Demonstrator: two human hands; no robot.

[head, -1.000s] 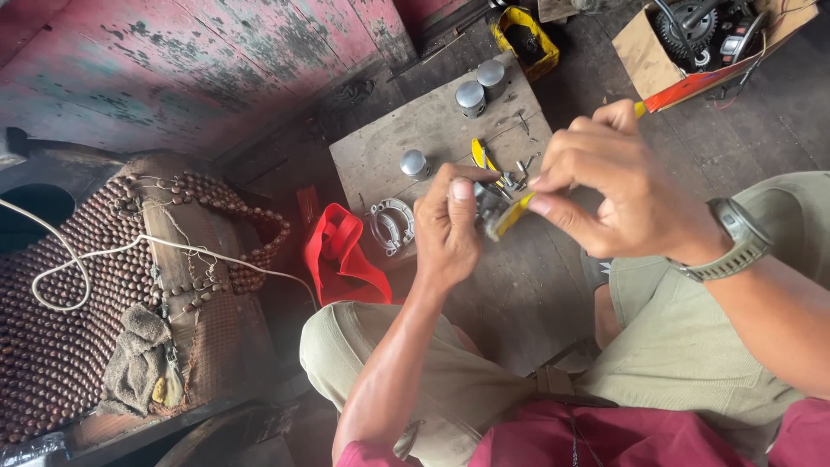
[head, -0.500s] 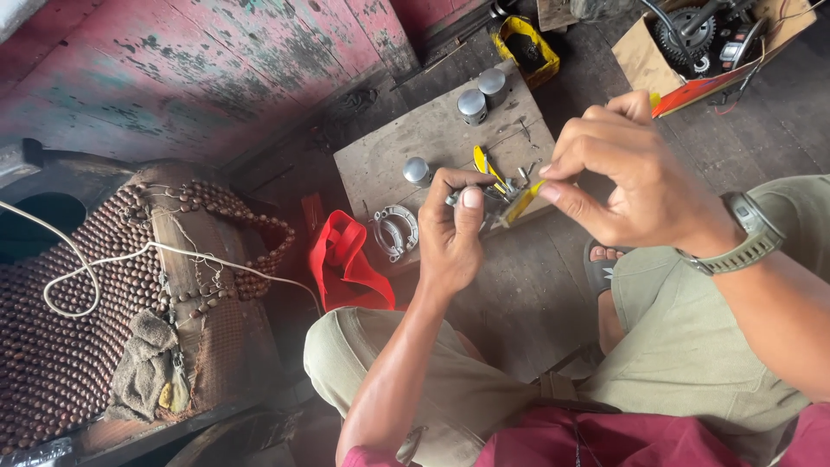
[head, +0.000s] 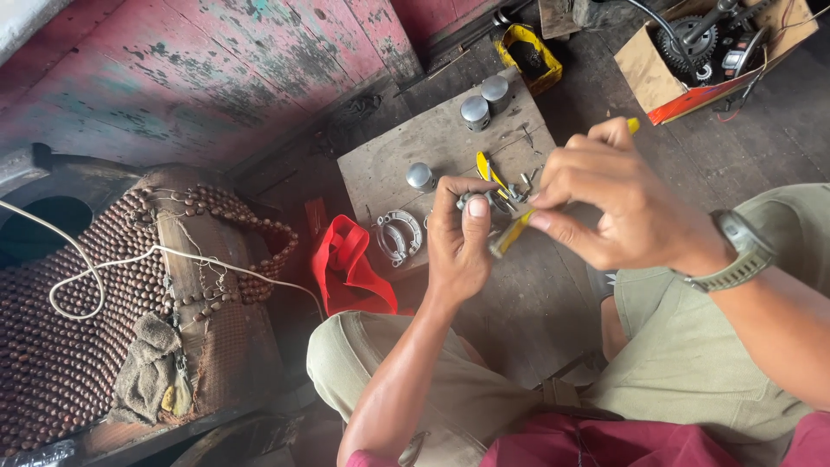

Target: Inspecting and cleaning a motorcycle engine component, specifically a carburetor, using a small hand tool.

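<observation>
My left hand (head: 458, 238) is closed around a small grey metal part (head: 477, 202), thumb pressed on top, above a wooden board (head: 406, 156). My right hand (head: 609, 203) grips a yellow-handled tool (head: 510, 232) and holds its tip against that part. The tool's other end shows as a yellow tip (head: 634, 125) behind my fingers. A grey watch (head: 735, 255) sits on my right wrist. On the board lie yellow-handled pliers (head: 486, 169), three shiny metal cylinders (head: 475, 111) and a round metal gasket-like ring (head: 398, 235).
A red cloth bag (head: 350, 268) lies left of my knee. A beaded seat cover (head: 95, 320) with a white cord (head: 130, 259) fills the left. A cardboard box (head: 692, 52) of engine parts stands top right. A yellow container (head: 527, 52) sits beyond the board.
Both hands stay together on the small part. The yellow-handled tool has shifted slightly in my right hand; the view has drifted a little.
</observation>
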